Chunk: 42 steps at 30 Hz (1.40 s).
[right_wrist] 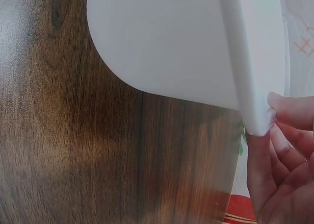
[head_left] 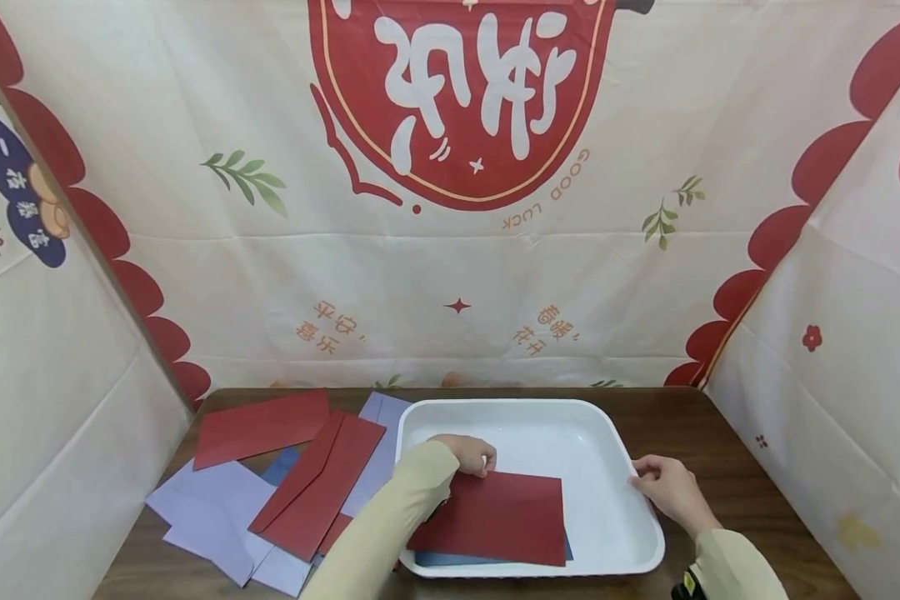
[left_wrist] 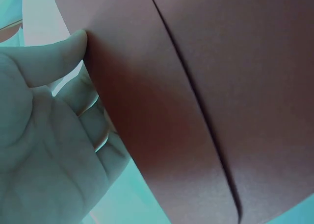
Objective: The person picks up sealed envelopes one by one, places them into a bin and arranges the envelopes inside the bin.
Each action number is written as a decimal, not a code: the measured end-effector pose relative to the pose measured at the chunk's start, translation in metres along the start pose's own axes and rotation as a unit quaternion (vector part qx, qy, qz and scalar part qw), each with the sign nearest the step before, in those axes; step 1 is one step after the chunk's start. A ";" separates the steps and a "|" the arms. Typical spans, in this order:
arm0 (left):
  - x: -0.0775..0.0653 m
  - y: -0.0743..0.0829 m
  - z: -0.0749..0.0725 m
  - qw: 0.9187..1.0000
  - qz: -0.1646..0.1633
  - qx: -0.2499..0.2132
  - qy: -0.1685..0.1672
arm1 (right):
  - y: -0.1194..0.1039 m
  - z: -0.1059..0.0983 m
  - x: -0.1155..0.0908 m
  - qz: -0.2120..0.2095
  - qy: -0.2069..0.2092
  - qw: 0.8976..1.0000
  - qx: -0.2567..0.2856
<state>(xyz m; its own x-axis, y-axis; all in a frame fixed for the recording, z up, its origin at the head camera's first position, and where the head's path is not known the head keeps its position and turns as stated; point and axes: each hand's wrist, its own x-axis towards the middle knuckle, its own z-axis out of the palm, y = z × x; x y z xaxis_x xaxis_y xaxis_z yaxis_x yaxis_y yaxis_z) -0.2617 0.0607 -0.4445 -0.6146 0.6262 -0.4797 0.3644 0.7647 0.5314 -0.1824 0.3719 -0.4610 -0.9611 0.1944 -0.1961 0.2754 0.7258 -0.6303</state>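
Observation:
My left hand (head_left: 468, 454) reaches into a white tray (head_left: 588, 467) and pinches the edge of a red envelope (head_left: 506, 517). In the left wrist view the thumb lies on the near face of this envelope (left_wrist: 230, 87), fingers behind it, and a flap line runs down the paper. Beneath it, inside the tray, a blue envelope (head_left: 457, 559) shows along the front and right edges. At the tray's right side my right hand (head_left: 671, 492) grips the rim; the right wrist view has the thumb and fingers on either side of the rim (right_wrist: 240, 52).
Left of the tray lies a loose pile of red envelopes (head_left: 318, 487), lavender envelopes (head_left: 213, 512) and a partly covered blue envelope (head_left: 279, 465). One lavender envelope (head_left: 382, 429) touches or nearly touches the tray. Printed cloth walls (head_left: 450, 267) enclose the wooden table (head_left: 663, 417).

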 end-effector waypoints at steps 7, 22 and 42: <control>0.005 -0.002 0.012 0.999 0.009 0.034 0.000 | 0.008 0.003 -0.008 0.012 0.000 1.000 -0.010; 0.010 -0.005 -0.005 0.998 -0.014 0.057 0.021 | -0.005 -0.001 0.008 0.026 -0.010 1.000 -0.010; 0.020 -0.002 0.001 0.994 -0.030 0.103 0.019 | -0.008 -0.003 0.010 0.030 -0.018 0.999 -0.001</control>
<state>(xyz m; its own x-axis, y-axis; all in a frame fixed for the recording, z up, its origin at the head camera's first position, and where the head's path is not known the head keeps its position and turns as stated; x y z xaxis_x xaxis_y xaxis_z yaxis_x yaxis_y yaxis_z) -0.2739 0.0718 -0.4556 -0.6639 0.5751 -0.4780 0.4594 0.8180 0.3460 -0.1943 0.3700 -0.4562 -0.9417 0.2140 -0.2598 0.3322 0.7149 -0.6153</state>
